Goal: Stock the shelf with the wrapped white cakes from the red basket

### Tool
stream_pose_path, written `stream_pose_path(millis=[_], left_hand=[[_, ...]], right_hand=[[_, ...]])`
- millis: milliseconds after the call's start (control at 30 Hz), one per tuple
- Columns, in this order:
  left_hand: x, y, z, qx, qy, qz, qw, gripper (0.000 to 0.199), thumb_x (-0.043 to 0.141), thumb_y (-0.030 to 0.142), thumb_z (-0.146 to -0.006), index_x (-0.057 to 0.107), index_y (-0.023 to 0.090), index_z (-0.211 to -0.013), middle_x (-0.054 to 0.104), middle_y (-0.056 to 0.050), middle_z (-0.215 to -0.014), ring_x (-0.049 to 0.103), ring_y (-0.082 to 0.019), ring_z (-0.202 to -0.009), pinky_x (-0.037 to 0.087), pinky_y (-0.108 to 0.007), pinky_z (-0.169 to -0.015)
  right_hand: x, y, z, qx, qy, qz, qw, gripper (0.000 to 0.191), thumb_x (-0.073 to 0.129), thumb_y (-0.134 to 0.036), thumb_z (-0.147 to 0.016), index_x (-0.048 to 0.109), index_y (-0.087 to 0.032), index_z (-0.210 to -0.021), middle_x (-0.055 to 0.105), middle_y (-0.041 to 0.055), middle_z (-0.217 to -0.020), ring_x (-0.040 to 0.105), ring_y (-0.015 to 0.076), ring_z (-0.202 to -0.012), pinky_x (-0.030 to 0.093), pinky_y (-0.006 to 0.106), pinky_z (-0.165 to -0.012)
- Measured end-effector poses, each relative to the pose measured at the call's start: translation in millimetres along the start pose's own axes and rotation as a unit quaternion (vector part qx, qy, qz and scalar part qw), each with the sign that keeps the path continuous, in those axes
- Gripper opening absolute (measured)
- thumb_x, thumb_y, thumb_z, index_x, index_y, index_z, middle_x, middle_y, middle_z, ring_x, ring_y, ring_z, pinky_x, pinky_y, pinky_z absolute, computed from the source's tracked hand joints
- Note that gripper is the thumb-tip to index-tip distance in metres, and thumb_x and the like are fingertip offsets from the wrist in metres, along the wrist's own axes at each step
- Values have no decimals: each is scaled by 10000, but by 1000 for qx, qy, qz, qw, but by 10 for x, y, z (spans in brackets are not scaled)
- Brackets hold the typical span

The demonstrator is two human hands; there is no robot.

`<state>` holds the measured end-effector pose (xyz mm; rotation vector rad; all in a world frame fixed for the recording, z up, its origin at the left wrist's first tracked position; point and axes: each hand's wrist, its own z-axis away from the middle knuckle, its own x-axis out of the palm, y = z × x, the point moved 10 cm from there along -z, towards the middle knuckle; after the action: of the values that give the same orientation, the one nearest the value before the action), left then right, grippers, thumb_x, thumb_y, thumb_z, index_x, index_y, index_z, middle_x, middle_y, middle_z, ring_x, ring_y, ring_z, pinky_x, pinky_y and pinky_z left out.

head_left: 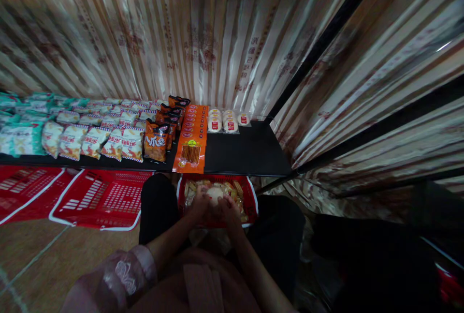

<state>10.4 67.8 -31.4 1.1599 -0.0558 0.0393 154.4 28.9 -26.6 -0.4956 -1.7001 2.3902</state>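
Just beyond the hands (199, 203), snack bags (95, 142) line a shelf (242, 154).

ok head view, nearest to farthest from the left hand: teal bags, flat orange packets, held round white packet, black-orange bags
From left hand:
1. round white packet, at its right
2. flat orange packets, on shelf ahead
3. black-orange bags, left of those
4. teal bags, far left

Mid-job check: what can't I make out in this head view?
All in the head view:
Red basket: floor, hidden by packets inside.
Round white packet: underside, turned away; any print, too small and blurred.
Left hand, right hand: any fingers beneath that packet, hidden by it.
Teal bags: leftmost, cut off by left edge.
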Motion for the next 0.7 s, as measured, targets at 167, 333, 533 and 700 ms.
stream_pose_path(millis=[167,333,533,700], left_hand=[[12,33,41,7,15,-18,1000,217,490,183,-739,540,202,-950,554,10,-706,524,-128,-655,435,-236,-656],[84,-27,57,-16,1,-3,1000,140,491,272,-767,525,192,-877,543,1,-746,523,-135,-681,439,-253,-691],[122,69,49,29,-54,-36,997,114,481,279,-770,554,192,-772,599,-46,-857,545,-184,-883,411,-312,-890],[61,79,30,17,-34,26,999,195,533,358,-765,619,184,-777,653,-67,-919,534,-216,-1019,379,-324,-961]], right_hand=[[-38,-102,49,2,26,-17,1000,307,596,-469,-642,623,-207,-801,700,17,-787,641,179,-746,510,276,-677],[1,-108,57,2,15,-10,1000,307,588,-452,-660,612,-208,-844,699,19,-797,651,180,-755,513,289,-731],[23,-222,79,-51,4,42,998,355,496,-458,-759,633,-202,-965,695,53,-976,640,183,-900,499,309,-812],[34,-297,84,-112,4,72,991,365,442,-419,-810,644,-205,-1025,677,72,-1062,613,187,-986,472,341,-884]])
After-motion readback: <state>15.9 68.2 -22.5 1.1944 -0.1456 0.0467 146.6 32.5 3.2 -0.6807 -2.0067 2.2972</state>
